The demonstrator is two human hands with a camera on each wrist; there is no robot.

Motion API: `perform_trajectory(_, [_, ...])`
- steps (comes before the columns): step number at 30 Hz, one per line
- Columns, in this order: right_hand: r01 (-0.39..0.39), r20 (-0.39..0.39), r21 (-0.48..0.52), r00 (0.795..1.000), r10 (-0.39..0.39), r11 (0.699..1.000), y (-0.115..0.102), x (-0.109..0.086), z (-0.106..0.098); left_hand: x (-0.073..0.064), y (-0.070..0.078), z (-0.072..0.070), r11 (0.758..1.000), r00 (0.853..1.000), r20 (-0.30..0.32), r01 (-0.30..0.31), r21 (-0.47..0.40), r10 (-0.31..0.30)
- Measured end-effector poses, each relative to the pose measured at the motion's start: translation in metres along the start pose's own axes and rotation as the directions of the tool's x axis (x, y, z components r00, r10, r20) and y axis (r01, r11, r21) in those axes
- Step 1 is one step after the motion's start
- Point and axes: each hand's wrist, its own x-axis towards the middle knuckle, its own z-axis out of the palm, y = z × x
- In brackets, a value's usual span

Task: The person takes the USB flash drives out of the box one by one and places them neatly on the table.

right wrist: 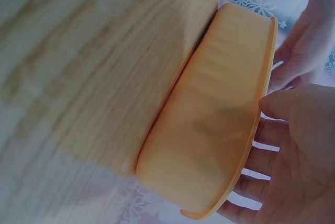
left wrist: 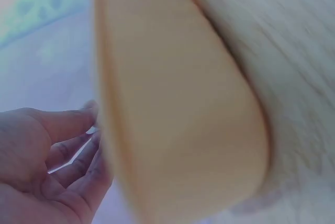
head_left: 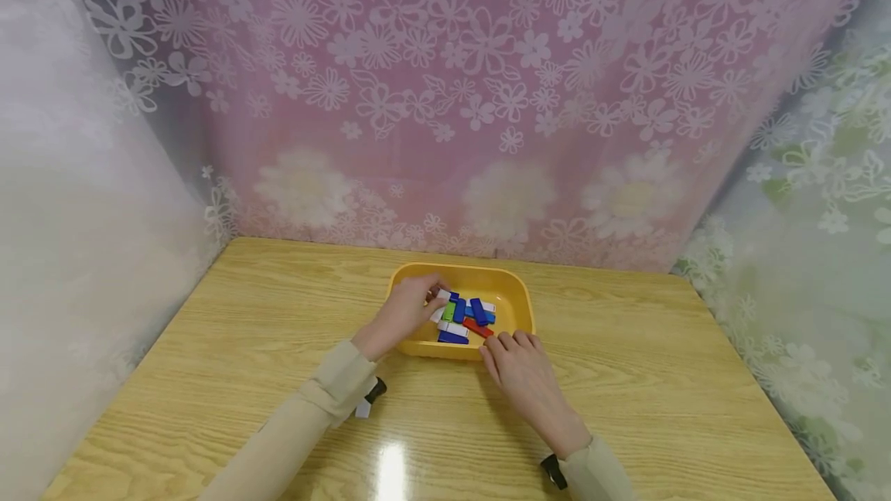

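A yellow plastic basin holds several small oblong pieces in blue, white, green and red. My left hand reaches over its left side. Thumb and fingers pinch what looks like a white oblong piece, mostly hidden by the fingertips. In the left wrist view, the left hand shows behind the blurred basin wall. My right hand grips the basin's near right rim. In the right wrist view, the right hand has its fingers over the rim and its thumb against it.
The basin stands on a wood-grain table. A pink floral curtain hangs behind the table, with pale cloth at the right and more at the left. Black straps and a small white part show at the wrists.
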Motion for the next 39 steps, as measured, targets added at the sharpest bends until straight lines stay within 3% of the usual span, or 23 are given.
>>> perform_trajectory(7, [-0.008, 0.013, 0.007, 1.000, 0.008, 1.000, 0.000, 0.000, 0.001, -0.021, 0.014, -0.018, 0.998, 0.996, -0.061, -0.061, -0.028, 0.059])
perform_trajectory(15, [0.006, -0.027, 0.017, 1.000, -0.005, 1.000, 0.001, -0.001, 0.004, -0.054, 0.015, -0.030, 0.996, 0.993, -0.109, -0.058, -0.073, 0.050])
perform_trajectory(21, [0.010, -0.034, 0.008, 0.999, -0.010, 1.000, 0.001, -0.001, 0.004, -0.075, 0.009, -0.028, 0.997, 0.998, -0.062, -0.013, -0.074, 0.008])
perform_trajectory(29, [0.017, -0.035, 0.010, 0.999, -0.016, 1.000, 0.002, -0.002, 0.005, -0.099, -0.005, -0.025, 0.997, 1.000, -0.007, -0.024, -0.070, 0.023])
perform_trajectory(36, [0.019, -0.029, 0.005, 0.999, -0.018, 1.000, 0.002, -0.001, 0.003, -0.113, -0.019, -0.016, 0.996, 0.991, 0.128, 0.051, -0.073, -0.041])
perform_trajectory(39, [0.018, -0.025, 0.004, 1.000, -0.018, 1.000, 0.001, -0.001, 0.004, -0.116, -0.023, -0.012, 0.997, 0.986, 0.157, 0.062, -0.053, -0.053])
